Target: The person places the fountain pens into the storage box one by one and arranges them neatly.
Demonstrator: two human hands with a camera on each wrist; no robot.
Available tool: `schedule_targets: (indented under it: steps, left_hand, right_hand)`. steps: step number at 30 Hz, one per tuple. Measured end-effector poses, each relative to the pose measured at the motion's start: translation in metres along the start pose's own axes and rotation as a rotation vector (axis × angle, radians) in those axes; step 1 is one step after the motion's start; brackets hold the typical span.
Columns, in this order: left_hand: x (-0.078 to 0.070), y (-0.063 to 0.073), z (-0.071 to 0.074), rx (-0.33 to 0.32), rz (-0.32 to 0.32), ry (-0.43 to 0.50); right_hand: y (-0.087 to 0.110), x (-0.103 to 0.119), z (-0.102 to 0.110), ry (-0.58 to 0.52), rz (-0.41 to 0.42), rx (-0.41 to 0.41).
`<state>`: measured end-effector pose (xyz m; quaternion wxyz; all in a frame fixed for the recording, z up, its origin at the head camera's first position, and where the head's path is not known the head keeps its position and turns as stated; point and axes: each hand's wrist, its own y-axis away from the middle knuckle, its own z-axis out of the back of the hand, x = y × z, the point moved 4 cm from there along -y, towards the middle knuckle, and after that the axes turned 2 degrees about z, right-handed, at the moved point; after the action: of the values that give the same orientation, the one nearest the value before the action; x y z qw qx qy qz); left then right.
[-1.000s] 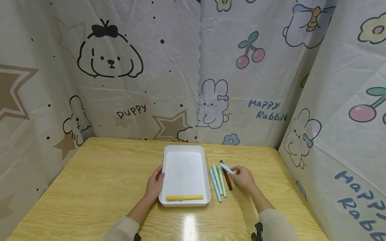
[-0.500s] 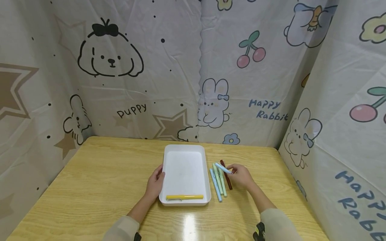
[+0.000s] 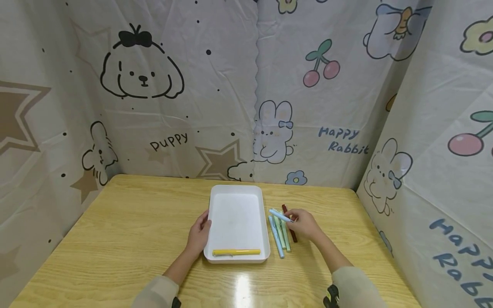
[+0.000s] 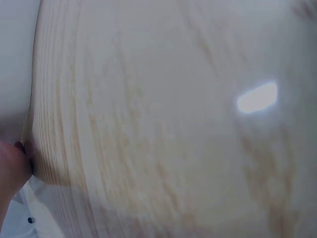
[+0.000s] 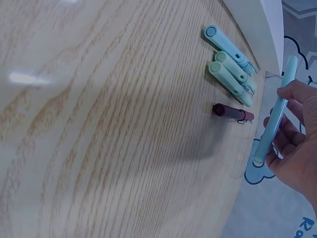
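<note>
My right hand [image 3: 306, 224] pinches a light blue pen [image 3: 278, 214] between thumb and fingers, raised over the other pens. The right wrist view shows this pen's full length, with the hand [image 5: 299, 134] gripping it around the middle. Below lie another light blue pen [image 3: 276, 238], two light green pens [image 5: 229, 79] and a dark red pen [image 5: 233, 112], side by side on the table. At the white tray's [image 3: 235, 214] left side, my left hand [image 3: 197, 238] grips the edge, thumb by the rim. A yellow pen [image 3: 236, 252] lies crosswise inside the tray's near end.
The wooden table [image 3: 150, 218] extends left and right of the tray. Printed cloth curtains [image 3: 219, 85] stand along its back and sides. The left wrist view shows mostly tabletop [image 4: 148, 124], with the left hand at its lower left edge.
My right hand has carried the light blue pen leftward, from over the dark red pen to above the green pens, close to the tray. My left hand stays at the tray.
</note>
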<state>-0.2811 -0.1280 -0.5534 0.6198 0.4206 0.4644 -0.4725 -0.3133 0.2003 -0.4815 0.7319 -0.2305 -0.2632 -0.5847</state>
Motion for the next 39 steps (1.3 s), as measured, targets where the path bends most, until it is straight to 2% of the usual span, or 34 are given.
schedule_targets:
  steps: [15,26,33,39]
  left_hand:
    - [-0.002,0.001,0.000,0.002,-0.010,0.013]
    - [-0.002,0.001,0.000,0.007,-0.006,0.016]
    - [-0.001,0.002,0.000,0.012,-0.006,0.022]
    - [-0.001,0.002,0.000,0.016,-0.009,0.028]
  right_hand:
    - [0.000,0.016,-0.006,-0.008,0.069,0.046]
    - [0.000,0.027,-0.010,0.003,0.063,0.062]
    - [-0.001,0.034,-0.016,-0.004,0.093,0.094]
    - [0.001,0.044,-0.018,0.032,0.110,0.115]
